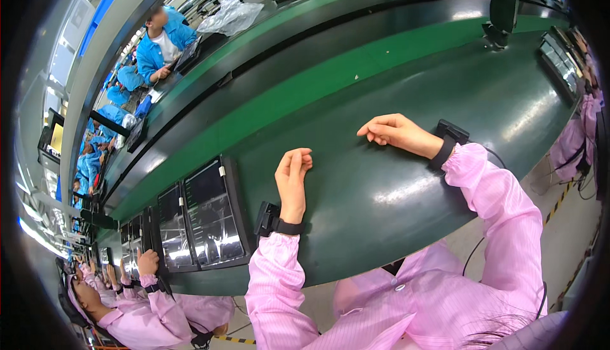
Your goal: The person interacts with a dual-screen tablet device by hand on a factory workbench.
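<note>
My left hand rests on the dark green conveyor table, fingers loosely curled and holding nothing. My right hand lies on the same surface a little further out, fingers bent and relaxed, also holding nothing. Both wrists wear black bands over pink sleeves. The nearest object is a flat dark screen panel just to the left of my left hand, not touched by it.
More screen panels line the table edge to the left, where a co-worker's hand in a pink sleeve rests. Other panels and a black stand sit at right. A person in blue works across the belt near a plastic bag.
</note>
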`<state>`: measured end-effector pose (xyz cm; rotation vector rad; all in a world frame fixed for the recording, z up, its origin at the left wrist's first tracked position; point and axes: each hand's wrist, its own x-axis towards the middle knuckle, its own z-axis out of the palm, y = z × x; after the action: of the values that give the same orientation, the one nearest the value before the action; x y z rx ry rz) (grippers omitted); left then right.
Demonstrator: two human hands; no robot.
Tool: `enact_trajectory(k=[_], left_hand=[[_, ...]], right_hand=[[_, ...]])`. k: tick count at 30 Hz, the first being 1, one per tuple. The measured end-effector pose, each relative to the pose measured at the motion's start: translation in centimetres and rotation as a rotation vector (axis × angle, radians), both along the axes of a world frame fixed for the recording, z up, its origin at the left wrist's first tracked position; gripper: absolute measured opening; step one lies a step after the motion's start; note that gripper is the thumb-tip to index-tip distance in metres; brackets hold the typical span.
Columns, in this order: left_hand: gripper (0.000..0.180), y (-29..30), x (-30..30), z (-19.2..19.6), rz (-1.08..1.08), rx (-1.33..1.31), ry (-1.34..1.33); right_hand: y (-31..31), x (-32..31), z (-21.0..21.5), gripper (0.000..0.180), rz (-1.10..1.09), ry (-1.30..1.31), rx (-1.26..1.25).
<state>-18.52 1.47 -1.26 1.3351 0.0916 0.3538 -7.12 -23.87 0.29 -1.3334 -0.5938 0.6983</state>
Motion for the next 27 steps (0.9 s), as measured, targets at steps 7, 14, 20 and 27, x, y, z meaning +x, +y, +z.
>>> enact_trajectory(k=[7,14,20,27], left_hand=[[0.024,-0.8,-0.2,-0.7,-0.022,0.053,0.031],[0.025,-0.6,-0.8,-0.5,-0.001,0.140,0.033],[0.024,-1.5,-0.6,0.0,-0.178,0.146,0.043],[0.021,-3.0,-0.7,0.2,-0.334,0.345,0.008]], right_hand=[[-0.8,-0.4,-0.3,0.028,0.010,0.019,0.015],[-0.6,-0.9,-0.4,0.029,0.025,0.025,0.019],[-0.6,-0.6,-0.1,0.028,0.018,0.018,0.019],[-0.5,-0.4,-0.5,0.029,0.047,0.067,0.046]])
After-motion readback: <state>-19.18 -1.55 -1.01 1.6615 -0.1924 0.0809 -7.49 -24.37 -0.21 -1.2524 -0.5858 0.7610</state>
